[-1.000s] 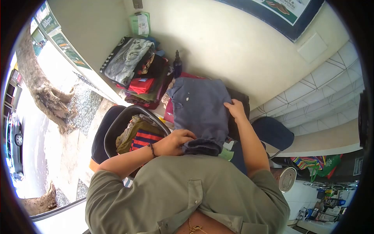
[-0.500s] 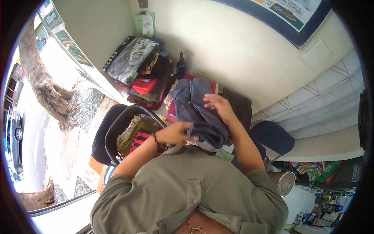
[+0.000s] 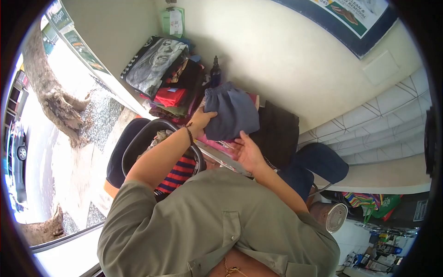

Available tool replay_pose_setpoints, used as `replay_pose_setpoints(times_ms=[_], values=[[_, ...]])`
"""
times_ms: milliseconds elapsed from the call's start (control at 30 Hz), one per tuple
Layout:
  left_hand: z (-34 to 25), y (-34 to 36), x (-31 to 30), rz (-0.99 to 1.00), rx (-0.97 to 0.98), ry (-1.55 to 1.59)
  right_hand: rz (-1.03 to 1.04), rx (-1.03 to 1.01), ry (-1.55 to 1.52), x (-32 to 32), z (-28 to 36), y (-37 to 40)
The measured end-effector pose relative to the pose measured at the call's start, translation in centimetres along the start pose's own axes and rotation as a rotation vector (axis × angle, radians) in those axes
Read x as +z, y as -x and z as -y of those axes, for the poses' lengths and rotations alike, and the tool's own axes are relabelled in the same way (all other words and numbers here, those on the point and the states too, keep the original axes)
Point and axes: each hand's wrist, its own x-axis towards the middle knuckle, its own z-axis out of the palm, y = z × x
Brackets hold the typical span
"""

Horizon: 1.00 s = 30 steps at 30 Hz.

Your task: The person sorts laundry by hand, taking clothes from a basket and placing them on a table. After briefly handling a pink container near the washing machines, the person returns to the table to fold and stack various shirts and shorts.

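A folded blue-grey garment [image 3: 232, 111] with a gathered elastic edge lies over pink and dark red cloth [image 3: 220, 144] in front of me. My left hand [image 3: 202, 119] grips its left side, thumb on top and the other fingers hidden beneath or behind it. Below its lower right corner, my right hand [image 3: 248, 151] is turned partly palm up with fingers apart, the index fingertip touching or very close to the edge. Black folded cloth [image 3: 278, 131] lies just to the right.
Stacked folded clothes [image 3: 157, 64] stand at the back left, with a dark bottle [image 3: 215, 73] beside them. A black-rimmed basket [image 3: 131, 147] holds clothes, including a red-and-navy striped one [image 3: 177, 174]. A dark blue chair [image 3: 323, 162] is at right.
The blue-grey garment has gone from partly folded near my chest to a flat, compact fold farther forward. My left hand moved forward and left with it; my right hand came lower.
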Motion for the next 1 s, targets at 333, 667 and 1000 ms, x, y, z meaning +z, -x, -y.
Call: replay_pose_setpoints(times_ms=[333,667,1000], values=[[2.4,4.8,-0.5,0.128,-0.048,0.491,0.021,-0.173,-0.266,4.2,4.1,-1.8],[5.1,12.2,-10.0,-0.279,0.163,-0.128,0.261,-0.55,-0.605,11.1,10.9,-0.4],[12.3,15.1,-21.3,-0.516,0.479,-1.349,-0.076,-0.258,-0.527,4.7,-2.0,-6.9]])
